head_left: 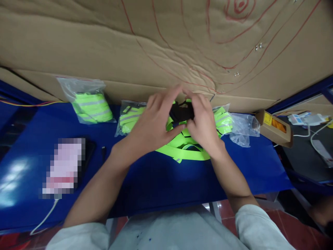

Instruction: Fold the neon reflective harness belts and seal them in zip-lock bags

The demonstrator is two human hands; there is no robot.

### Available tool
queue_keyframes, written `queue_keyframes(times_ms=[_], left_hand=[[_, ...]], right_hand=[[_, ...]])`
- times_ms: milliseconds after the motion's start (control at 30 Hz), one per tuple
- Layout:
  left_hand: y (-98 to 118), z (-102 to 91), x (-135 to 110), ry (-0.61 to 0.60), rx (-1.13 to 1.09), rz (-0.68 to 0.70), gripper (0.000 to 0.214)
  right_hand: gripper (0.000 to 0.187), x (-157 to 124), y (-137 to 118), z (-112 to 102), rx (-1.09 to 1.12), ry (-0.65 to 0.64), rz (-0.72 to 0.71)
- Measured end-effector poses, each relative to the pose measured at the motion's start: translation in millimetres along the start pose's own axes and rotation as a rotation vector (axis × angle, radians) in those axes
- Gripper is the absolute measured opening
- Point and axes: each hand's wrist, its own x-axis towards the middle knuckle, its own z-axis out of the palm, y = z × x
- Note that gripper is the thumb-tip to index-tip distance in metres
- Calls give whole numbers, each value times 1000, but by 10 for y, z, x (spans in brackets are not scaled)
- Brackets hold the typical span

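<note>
My left hand (156,121) and my right hand (204,123) meet above the blue table (145,180), both closed around a black buckle part (180,111) of a neon yellow-green reflective strap vest (186,149). The vest's loose straps hang down and lie on the table beneath my hands. Just behind my left hand lies a clear bag with a folded vest (128,118). Behind my right hand, a second clear bag (234,123) holds neon straps at one end.
A third bagged vest (90,104) leans against the cardboard wall (156,45) at back left. A blurred phone-like item (65,166) with a white cable lies left. A small brown box (275,126) sits at the table's right edge, with chargers and cables (309,121) beyond.
</note>
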Motion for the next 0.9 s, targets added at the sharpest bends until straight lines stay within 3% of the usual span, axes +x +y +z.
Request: queue_keyframes(times_ms=[133,233,300,433,567,700,800,900], left_hand=[[-74,-220,17,40,-205,-123,103],[-151,-187,36,-79,-599,-24,97],[-194,-104,58,-99,-769,-27,90],[-186,48,92,-5,-853,-210,76],[-98,75,83,-102,-891,-276,65],[-50,40,48,-72,-1041,-341,49],[-40,-4,12,-116,-1253,-282,37],[-34,-59,-11,-219,-1396,-169,34]], right_hand=[[73,21,62,-107,230,85,-76],[67,22,74,-118,356,102,-92],[62,20,89,-117,442,93,-71],[58,10,118,-119,511,114,-33],[58,1,102,-118,435,150,-24],[56,37,95,-198,520,29,-14],[77,82,147,-300,788,-136,-101],[96,87,212,-353,1096,-193,-108]])
